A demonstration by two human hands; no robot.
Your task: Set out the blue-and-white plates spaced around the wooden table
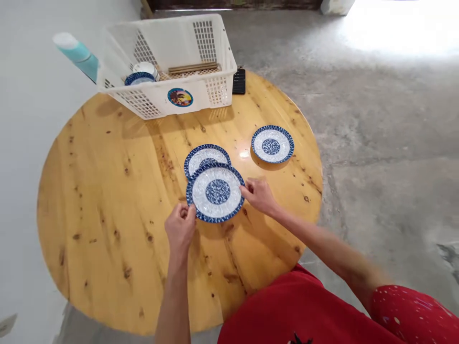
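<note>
A blue-and-white plate [217,192] is held by its rim between my two hands, raised a little over the near middle of the table. My left hand [181,224] pinches its lower left edge, thumb on top. On the right edge, my right hand [260,195] grips the rim with its thumb over the top. Just behind lies a second plate [206,155] of the same pattern, partly covered by the held one. A third matching plate [272,144] sits apart to the right.
The round wooden table [118,200] stands by a white wall. At its far side, a white plastic basket [195,95] contains bowls [146,69], a blue-rimmed dish [139,78] and chopsticks [193,68]. Beside it are a black object [239,82] and a light-blue roll [79,55].
</note>
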